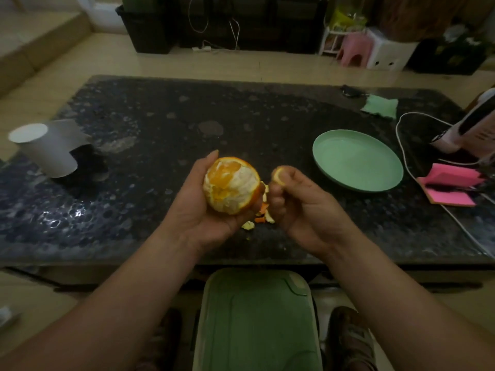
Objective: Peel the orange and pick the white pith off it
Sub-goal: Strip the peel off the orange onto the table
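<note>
My left hand (199, 207) cups a mostly peeled orange (231, 185) above the dark stone table. White pith covers much of the fruit, and bare orange flesh shows on its upper left side. A strip of skin remains along its right and lower edge. My right hand (297, 202) sits just right of the orange, its fingers curled and pinching a small piece of peel (278, 175). Several torn peel scraps (263, 211) lie on the table between and below the two hands.
A green plate (356, 163) lies to the right. Further right are pink sticky notes (450, 187), a white cable (404, 156) and a white-and-black device (466, 129). A white paper cup (44, 148) lies tipped at the left. A green bin lid (257, 317) sits below the table edge.
</note>
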Demonstrator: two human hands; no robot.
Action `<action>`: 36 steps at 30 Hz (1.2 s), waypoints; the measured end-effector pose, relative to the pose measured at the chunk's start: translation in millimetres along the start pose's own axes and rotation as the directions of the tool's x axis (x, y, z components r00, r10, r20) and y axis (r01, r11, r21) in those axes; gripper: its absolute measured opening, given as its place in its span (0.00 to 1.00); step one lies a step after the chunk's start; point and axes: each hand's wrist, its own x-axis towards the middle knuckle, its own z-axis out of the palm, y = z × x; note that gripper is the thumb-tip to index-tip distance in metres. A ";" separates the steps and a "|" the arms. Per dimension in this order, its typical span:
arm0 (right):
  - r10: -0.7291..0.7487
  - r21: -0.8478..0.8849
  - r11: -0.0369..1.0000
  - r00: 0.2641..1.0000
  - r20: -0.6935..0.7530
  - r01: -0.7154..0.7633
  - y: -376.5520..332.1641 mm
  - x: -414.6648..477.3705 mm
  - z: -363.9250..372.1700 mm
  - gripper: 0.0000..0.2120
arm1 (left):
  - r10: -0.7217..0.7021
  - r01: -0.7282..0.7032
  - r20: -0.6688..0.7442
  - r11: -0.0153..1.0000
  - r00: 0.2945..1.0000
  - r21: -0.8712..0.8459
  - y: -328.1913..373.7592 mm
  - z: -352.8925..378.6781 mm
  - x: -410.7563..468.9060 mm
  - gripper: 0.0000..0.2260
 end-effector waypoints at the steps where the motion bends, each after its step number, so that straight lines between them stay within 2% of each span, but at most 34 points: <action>1: -0.010 0.078 0.997 1.000 -0.026 0.012 -2.1 3.1 -4.7 0.02 | -0.002 0.002 -0.006 0.999 1.000 -0.035 1.7 -1.1 -0.1 0.25; 2: -0.015 0.080 0.997 0.998 -0.064 0.020 -6.0 5.8 -9.0 0.02 | 0.003 -0.004 -0.027 0.999 1.000 -0.053 3.9 -2.0 -0.4 0.27; 3: -0.028 -0.031 0.999 0.992 -0.124 0.024 -10.0 8.4 -13.5 0.02 | 0.013 -0.016 -0.065 0.999 0.998 -0.049 6.4 -3.2 -0.1 0.28; 4: -0.054 -0.245 0.969 0.979 -0.194 0.005 -11.7 11.6 -19.5 0.04 | 0.020 -0.024 -0.103 0.999 0.994 -0.033 8.5 -4.4 0.3 0.28; 5: -0.100 -0.516 0.855 0.963 -0.252 -0.046 -11.0 14.3 -25.2 0.06 | 0.023 -0.025 -0.127 1.000 0.992 -0.014 9.0 -5.1 0.5 0.28; 6: -0.164 -0.747 0.656 0.946 -0.278 -0.106 -7.9 17.2 -31.6 0.07 | 0.022 -0.021 -0.143 1.000 0.989 0.011 8.2 -6.0 1.0 0.27; 7: -0.209 -0.893 0.425 0.943 -0.259 -0.151 -3.1 20.8 -37.9 0.08 | 0.019 -0.012 -0.152 0.999 0.988 0.046 6.7 -6.5 0.7 0.27; 8: -0.216 -0.961 0.215 0.951 -0.219 -0.172 2.9 23.3 -41.7 0.10 | 0.012 0.002 -0.160 0.996 0.987 0.087 5.0 -6.9 0.9 0.26; 9: -0.201 -0.982 0.064 0.962 -0.187 -0.178 8.6 24.2 -42.8 0.11 | 0.008 0.013 -0.166 0.992 0.986 0.122 3.6 -7.1 1.1 0.24; 10: -0.197 -0.983 -0.027 0.965 -0.174 -0.183 11.6 23.4 -41.5 0.13 | 0.008 0.018 -0.167 0.988 0.986 0.154 2.4 -6.9 1.3 0.23; 11: -0.220 -0.982 -0.061 0.962 -0.163 -0.180 11.2 22.7 -39.6 0.14 | 0.009 0.022 -0.166 0.983 0.986 0.185 1.5 -6.7 2.0 0.22; 12: -0.247 -0.985 -0.054 0.958 -0.144 -0.162 7.7 20.2 -35.2 0.14 | 0.013 0.024 -0.167 0.976 0.986 0.215 0.6 -6.4 2.7 0.21; 13: -0.269 -0.993 0.006 0.956 -0.118 -0.121 2.9 17.4 -30.7 0.13 | 0.016 0.024 -0.164 0.970 0.986 0.242 -0.1 -5.7 3.1 0.20; 16: -0.200 -0.943 0.329 0.980 -0.013 0.054 -10.9 6.4 -13.8 0.09 | 0.020 0.018 -0.125 0.956 0.992 0.293 -1.1 -4.1 3.8 0.17; 17: -0.152 -0.924 0.373 0.988 0.034 0.089 -13.5 2.5 -8.9 0.09 | 0.016 0.018 -0.111 0.951 0.994 0.308 -1.0 -3.9 4.2 0.17; 19: -0.106 -0.913 0.390 0.991 0.084 0.119 -14.5 -2.4 -5.3 0.09 | 0.003 0.029 -0.092 0.939 0.996 0.342 -1.2 -3.4 5.8 0.17; 25: -0.116 -0.940 0.304 0.986 0.122 0.153 -15.2 -6.9 -6.9 0.06 | -0.025 0.045 -0.055 0.916 0.998 0.399 -5.3 -1.6 3.9 0.17; 28: -0.090 -0.968 0.178 0.983 0.162 0.176 -15.5 -9.6 -4.8 0.07 | -0.029 0.050 -0.058 0.907 0.998 0.419 -6.1 -1.8 4.3 0.17; 32: -0.128 -0.973 -0.079 0.966 0.224 0.215 -9.9 -9.0 -1.5 0.04 | -0.054 0.068 -0.043 0.895 0.998 0.440 -11.0 -3.9 6.2 0.15; 34: -0.145 -0.968 -0.121 0.961 0.235 0.218 -8.8 -9.3 -0.2 0.05 | -0.059 0.068 -0.034 0.895 0.998 0.441 -11.3 -3.4 6.6 0.14; 36: -0.131 -0.969 -0.115 0.964 0.233 0.219 -10.0 -9.7 0.0 0.05 | -0.063 0.071 -0.034 0.893 0.997 0.445 -10.3 -3.5 7.5 0.14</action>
